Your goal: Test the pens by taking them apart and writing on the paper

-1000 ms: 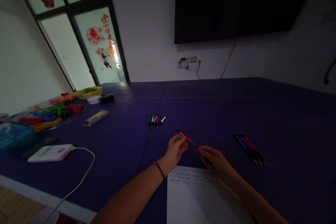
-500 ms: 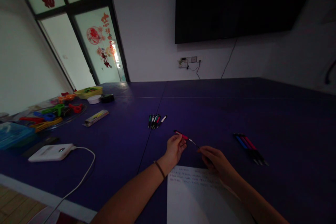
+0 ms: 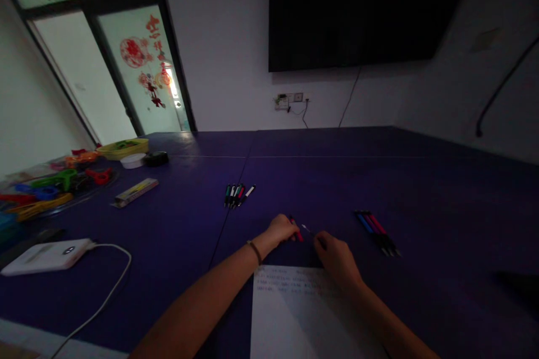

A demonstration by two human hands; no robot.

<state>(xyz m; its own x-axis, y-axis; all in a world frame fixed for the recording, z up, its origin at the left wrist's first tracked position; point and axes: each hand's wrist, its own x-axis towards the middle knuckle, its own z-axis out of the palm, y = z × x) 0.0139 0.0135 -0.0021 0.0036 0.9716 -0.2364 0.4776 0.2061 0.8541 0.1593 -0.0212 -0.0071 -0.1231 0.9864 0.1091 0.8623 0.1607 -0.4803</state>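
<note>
The red barrel of a pen [image 3: 297, 231] is pinched in the fingers of my left hand [image 3: 281, 228], just above the purple table. My right hand [image 3: 336, 255] is closed on a thin dark pen part [image 3: 307, 230] with a pale end. That pale end points at the red barrel, with a small gap between them. Under my right wrist lies a sheet of paper [image 3: 303, 314] with handwriting along its top. A cluster of several pens [image 3: 236, 195] rests beyond my left hand. To the right lies a row of blue and red pens [image 3: 378, 231], side by side.
On the left are a white power bank [image 3: 50, 256] with a cable [image 3: 120, 277], a small long box [image 3: 135, 192], a white round lid [image 3: 133, 161], a black roll [image 3: 156, 159], a yellow basket [image 3: 123, 149] and colourful scissors-like tools [image 3: 63, 178]. The purple table [image 3: 320, 179] reaches the wall.
The red barrel has come apart from the thin pen part, and my left hand has turned it tip-down. The view has swung slightly to the right.
</note>
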